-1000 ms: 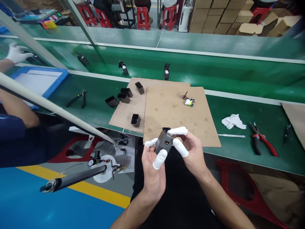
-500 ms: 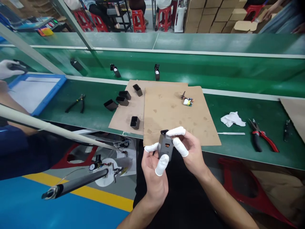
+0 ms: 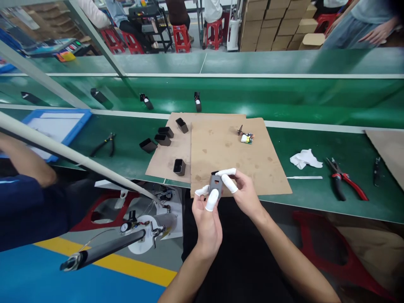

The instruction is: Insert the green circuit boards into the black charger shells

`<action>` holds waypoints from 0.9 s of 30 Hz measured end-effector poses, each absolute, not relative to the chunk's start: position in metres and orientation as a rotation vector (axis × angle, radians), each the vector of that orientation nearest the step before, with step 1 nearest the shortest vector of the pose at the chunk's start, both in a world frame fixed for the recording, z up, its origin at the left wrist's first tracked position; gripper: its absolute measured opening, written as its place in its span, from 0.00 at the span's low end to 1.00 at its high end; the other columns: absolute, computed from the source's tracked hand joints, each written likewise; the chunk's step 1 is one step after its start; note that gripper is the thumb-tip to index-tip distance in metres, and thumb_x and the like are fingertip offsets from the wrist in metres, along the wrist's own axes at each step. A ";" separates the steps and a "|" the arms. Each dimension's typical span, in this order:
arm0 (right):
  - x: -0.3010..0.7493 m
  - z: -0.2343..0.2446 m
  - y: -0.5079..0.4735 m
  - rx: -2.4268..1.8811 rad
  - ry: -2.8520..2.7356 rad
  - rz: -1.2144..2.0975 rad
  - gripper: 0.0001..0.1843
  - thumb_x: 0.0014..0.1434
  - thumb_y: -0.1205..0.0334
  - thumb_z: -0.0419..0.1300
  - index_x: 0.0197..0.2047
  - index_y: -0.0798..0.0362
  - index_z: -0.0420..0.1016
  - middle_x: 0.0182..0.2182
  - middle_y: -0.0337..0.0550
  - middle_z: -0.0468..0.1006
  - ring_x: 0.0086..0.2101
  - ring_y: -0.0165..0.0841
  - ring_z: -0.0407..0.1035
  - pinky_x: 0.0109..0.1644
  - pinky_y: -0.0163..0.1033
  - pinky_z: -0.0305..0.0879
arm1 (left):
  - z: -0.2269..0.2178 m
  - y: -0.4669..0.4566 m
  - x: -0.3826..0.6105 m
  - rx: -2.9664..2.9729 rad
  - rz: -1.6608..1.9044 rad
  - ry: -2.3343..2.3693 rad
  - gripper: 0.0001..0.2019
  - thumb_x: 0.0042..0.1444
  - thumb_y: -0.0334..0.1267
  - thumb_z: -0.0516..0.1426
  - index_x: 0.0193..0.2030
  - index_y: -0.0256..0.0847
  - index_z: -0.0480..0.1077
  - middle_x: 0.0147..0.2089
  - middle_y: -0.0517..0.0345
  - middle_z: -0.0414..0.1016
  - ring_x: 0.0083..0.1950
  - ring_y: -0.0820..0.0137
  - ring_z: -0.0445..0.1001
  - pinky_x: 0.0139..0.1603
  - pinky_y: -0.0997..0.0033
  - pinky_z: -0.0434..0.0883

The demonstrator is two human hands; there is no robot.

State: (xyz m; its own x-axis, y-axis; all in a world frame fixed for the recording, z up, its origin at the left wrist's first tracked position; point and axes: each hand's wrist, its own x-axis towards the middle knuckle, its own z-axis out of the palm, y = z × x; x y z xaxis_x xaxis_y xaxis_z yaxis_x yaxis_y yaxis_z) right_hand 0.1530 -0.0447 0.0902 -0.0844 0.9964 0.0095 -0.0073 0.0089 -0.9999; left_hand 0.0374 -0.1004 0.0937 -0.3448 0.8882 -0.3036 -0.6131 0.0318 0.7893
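A small dark grey box-shaped housing [image 3: 216,183] with a small slot in its face is between my hands at the cardboard's front edge. Its lower part is pinched in my left hand [image 3: 206,219], between white-covered fingertips. My right hand [image 3: 244,191], also with white finger covers, has its fingertips closed on the top and right side of the housing, by a black piece there. On the cardboard [image 3: 221,155] lies a small circuit assembly [image 3: 247,138] with white and yellow parts. Left of it stand several empty black housings [image 3: 179,167].
Right of the cardboard lie a crumpled white cloth [image 3: 305,159], a white strip [image 3: 304,177] and red-black pliers [image 3: 342,176]. Left are black pliers [image 3: 104,144] and a blue-framed tray [image 3: 71,128]. Dark devices [image 3: 198,102] sit along the green strip behind. A co-worker's arm [image 3: 28,164] is at left.
Both hands, still holding the housing, have shifted slightly away from me over the cardboard edge. The co-worker's gloved hand at left has left the view, and a dark device lies there on the green strip.
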 end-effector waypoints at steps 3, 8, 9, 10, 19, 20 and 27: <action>0.156 0.085 -0.045 -1.148 -1.281 1.279 0.17 0.71 0.42 0.65 0.51 0.46 0.85 0.47 0.45 0.87 0.50 0.43 0.81 0.62 0.53 0.76 | 0.086 -0.099 0.035 0.369 1.630 1.092 0.20 0.55 0.43 0.76 0.49 0.43 0.77 0.52 0.54 0.80 0.59 0.64 0.80 0.67 0.59 0.76; 0.165 0.082 -0.047 -1.120 -1.303 1.308 0.18 0.69 0.42 0.68 0.51 0.46 0.84 0.47 0.45 0.87 0.47 0.41 0.81 0.61 0.53 0.78 | 0.085 -0.098 0.030 0.407 1.601 1.119 0.21 0.52 0.45 0.77 0.48 0.43 0.78 0.52 0.54 0.81 0.56 0.64 0.81 0.63 0.63 0.77; 0.167 0.081 -0.047 -1.121 -1.306 1.309 0.18 0.68 0.42 0.69 0.51 0.45 0.84 0.47 0.45 0.87 0.47 0.41 0.81 0.61 0.53 0.78 | 0.086 -0.098 0.029 0.423 1.577 1.113 0.21 0.52 0.46 0.77 0.49 0.43 0.79 0.52 0.53 0.81 0.56 0.63 0.81 0.63 0.61 0.77; 0.168 0.081 -0.047 -1.124 -1.308 1.309 0.18 0.68 0.42 0.69 0.51 0.45 0.84 0.47 0.45 0.87 0.47 0.41 0.81 0.62 0.53 0.77 | 0.087 -0.098 0.029 0.436 1.557 1.110 0.21 0.53 0.47 0.77 0.49 0.42 0.79 0.51 0.52 0.81 0.56 0.61 0.81 0.62 0.59 0.77; 0.170 0.083 -0.051 -1.137 -1.307 1.289 0.17 0.67 0.43 0.71 0.51 0.45 0.85 0.44 0.43 0.86 0.44 0.40 0.80 0.60 0.53 0.77 | 0.085 -0.101 0.028 0.452 1.547 1.110 0.20 0.53 0.47 0.76 0.46 0.42 0.79 0.49 0.53 0.81 0.53 0.61 0.82 0.59 0.58 0.80; 0.170 0.083 -0.051 -1.133 -1.307 1.290 0.17 0.67 0.44 0.70 0.51 0.44 0.85 0.44 0.43 0.86 0.44 0.40 0.80 0.60 0.53 0.77 | 0.084 -0.101 0.028 0.456 1.547 1.112 0.20 0.53 0.47 0.76 0.46 0.42 0.79 0.49 0.52 0.81 0.53 0.61 0.82 0.58 0.59 0.80; 0.178 0.083 -0.059 -1.065 -1.327 1.312 0.17 0.69 0.46 0.69 0.55 0.45 0.82 0.47 0.46 0.85 0.49 0.42 0.81 0.61 0.54 0.79 | 0.079 -0.098 0.005 1.080 1.659 1.233 0.27 0.50 0.37 0.77 0.56 0.44 0.77 0.53 0.51 0.79 0.56 0.58 0.84 0.58 0.59 0.83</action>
State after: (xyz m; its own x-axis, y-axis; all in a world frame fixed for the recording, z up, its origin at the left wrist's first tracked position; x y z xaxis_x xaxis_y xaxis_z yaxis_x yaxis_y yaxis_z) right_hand 0.1776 -0.0595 0.0834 -0.1664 0.9848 0.0495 -0.0387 0.0436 -0.9983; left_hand 0.0053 -0.0982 0.0792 -0.3275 0.9286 0.1741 -0.1013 -0.2177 0.9707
